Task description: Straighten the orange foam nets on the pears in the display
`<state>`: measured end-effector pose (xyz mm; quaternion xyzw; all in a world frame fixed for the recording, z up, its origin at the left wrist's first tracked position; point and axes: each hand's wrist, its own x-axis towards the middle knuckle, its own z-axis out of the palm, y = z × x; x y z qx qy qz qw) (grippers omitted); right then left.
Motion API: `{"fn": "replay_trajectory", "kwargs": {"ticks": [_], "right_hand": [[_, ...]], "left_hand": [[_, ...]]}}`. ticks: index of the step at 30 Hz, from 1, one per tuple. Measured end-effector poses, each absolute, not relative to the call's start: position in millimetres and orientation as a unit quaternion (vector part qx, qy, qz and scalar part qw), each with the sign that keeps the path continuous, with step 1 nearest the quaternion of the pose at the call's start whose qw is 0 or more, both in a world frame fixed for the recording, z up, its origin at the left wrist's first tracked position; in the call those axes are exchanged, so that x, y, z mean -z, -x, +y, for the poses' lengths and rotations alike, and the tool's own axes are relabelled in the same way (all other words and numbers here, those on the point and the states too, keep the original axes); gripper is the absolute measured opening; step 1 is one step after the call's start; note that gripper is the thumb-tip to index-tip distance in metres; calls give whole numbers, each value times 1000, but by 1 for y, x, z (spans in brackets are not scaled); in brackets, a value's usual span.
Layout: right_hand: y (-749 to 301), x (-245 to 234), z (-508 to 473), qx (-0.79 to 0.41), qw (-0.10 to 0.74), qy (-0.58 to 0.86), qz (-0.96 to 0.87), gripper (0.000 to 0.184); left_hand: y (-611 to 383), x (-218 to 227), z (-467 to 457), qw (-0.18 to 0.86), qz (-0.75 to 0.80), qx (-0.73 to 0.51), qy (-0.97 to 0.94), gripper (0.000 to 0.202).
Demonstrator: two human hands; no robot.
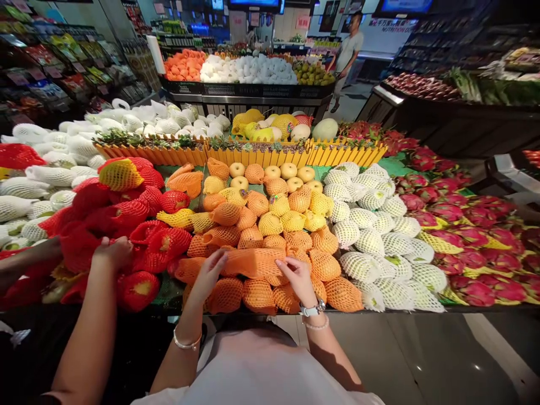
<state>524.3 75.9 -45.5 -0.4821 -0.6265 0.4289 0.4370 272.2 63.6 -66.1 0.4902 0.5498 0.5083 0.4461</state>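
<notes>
My left hand and my right hand each pinch one end of an empty orange foam net sleeve, stretched flat between them. It lies just above a pile of fruit wrapped in orange nets at the front of the display. Bare yellow fruit sits at the back of that pile. Both hands are closed on the sleeve. A bracelet is on my left wrist and a watch on my right.
Another person's hand reaches from the left into red-netted fruit. White-netted fruit lies right of the orange pile, dragon fruit further right. A yellow picket divider backs the display. A person stands far off in the aisle.
</notes>
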Motion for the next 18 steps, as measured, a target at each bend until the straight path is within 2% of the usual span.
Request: {"fn": "replay_trajectory", "kwargs": {"ticks": [3,7,11,14,16,18], "right_hand": [[-521,51,77,-448,409,429,-669,42],[-518,69,77,-468,416,379,-681,25],[-504,81,78,-502,393,342,-690,25],[-489,78,76,-459,381,349,-722,32],[-484,73,74,-445,375,339,-739,41],[-483,71,73,-448,372,331,-742,37]], "left_hand": [[-278,66,56,392,579,-476,-534,41],[-276,68,50,307,607,-522,-514,33],[-275,78,46,264,623,-543,-497,30],[-278,87,45,269,597,-590,-472,37],[-281,91,44,262,589,-646,-408,51],[-282,93,42,266,589,-676,-354,57]]}}
